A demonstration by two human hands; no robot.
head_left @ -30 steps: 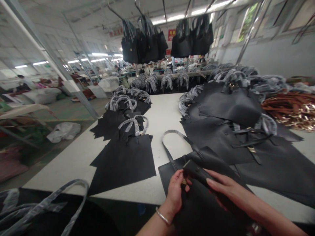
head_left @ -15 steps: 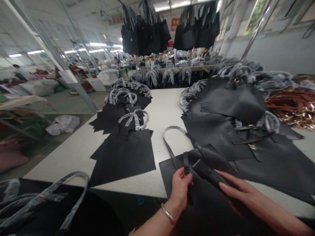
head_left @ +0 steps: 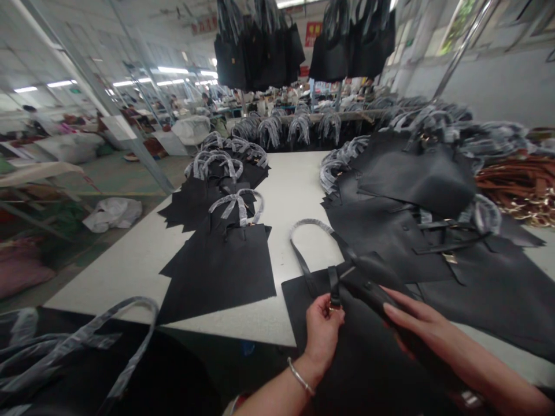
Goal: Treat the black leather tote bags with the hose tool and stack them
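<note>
At the far left a pink sack (head_left: 23, 268) and a white bundle (head_left: 113, 215) lie on the floor, with a slanting metal pole (head_left: 125, 124) to their right. In the lower left corner, plastic-wrapped handles (head_left: 87, 332) stretch over dark material.

On the left part of the pale surface (head_left: 299, 196), black bags sit in overlapping piles; the nearest bag (head_left: 225, 274) lies flat, its wrapped handles (head_left: 240, 202) looped at the far edge. Beyond and above, more black bags (head_left: 234, 60) hang in two clusters.

Right of the middle, the bag being worked on (head_left: 359, 352) lies at the near edge of the surface, under both hands, with its partly wrapped handle (head_left: 299, 254) arched away from the person. The left hand (head_left: 323, 335), with a bracelet (head_left: 300, 377) at its wrist, has its fingers pinched on a short black strap (head_left: 333, 280) at a gold buckle (head_left: 333, 307). The right hand (head_left: 427, 329) has its fingers wrapped round a long dark tool (head_left: 368, 292) — its tip points towards the strap, though contact cannot be told.

Farther right, a heap of black bags (head_left: 416, 173) covers the surface — and beside it, brown straps (head_left: 515, 173) with gold clasps (head_left: 537, 208) are piled.
</note>
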